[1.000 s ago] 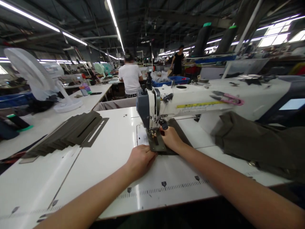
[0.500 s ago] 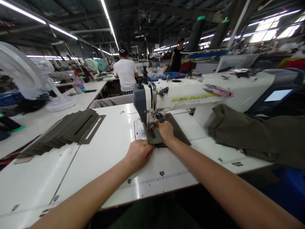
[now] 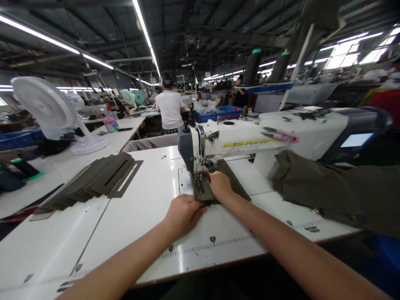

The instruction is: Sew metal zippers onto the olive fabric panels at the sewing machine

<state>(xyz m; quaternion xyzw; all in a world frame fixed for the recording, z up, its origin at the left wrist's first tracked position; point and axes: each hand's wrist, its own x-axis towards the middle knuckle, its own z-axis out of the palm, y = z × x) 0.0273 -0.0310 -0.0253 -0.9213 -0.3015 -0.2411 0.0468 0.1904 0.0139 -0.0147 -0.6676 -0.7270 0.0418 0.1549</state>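
Note:
An olive-brown fabric piece (image 3: pixel 233 179) lies flat on the sewing machine bed. On it, under the presser foot, is a smaller matching piece with a narrow slot (image 3: pixel 203 195). My left hand (image 3: pixel 185 213) is closed at the near left edge of these pieces, its fingertips partly hidden. My right hand (image 3: pixel 221 186) rests on the fabric with fingers curled together, its fingertips close beside the presser foot of the sewing machine (image 3: pixel 195 158). The needle itself is too small to make out.
Left on the table is a fanned stack of slotted olive pieces (image 3: pixel 93 179). Heavy olive fabric (image 3: pixel 312 187) is heaped at the right. Pink-handled thread snips (image 3: pixel 283 135) lie on the machine arm. A white fan (image 3: pixel 90 143) stands left; a person in white (image 3: pixel 170 109) sits ahead.
The view has tilted up a little, so the table appears lower. Both hands keep nearly the same place at the fabric, with little visible movement.

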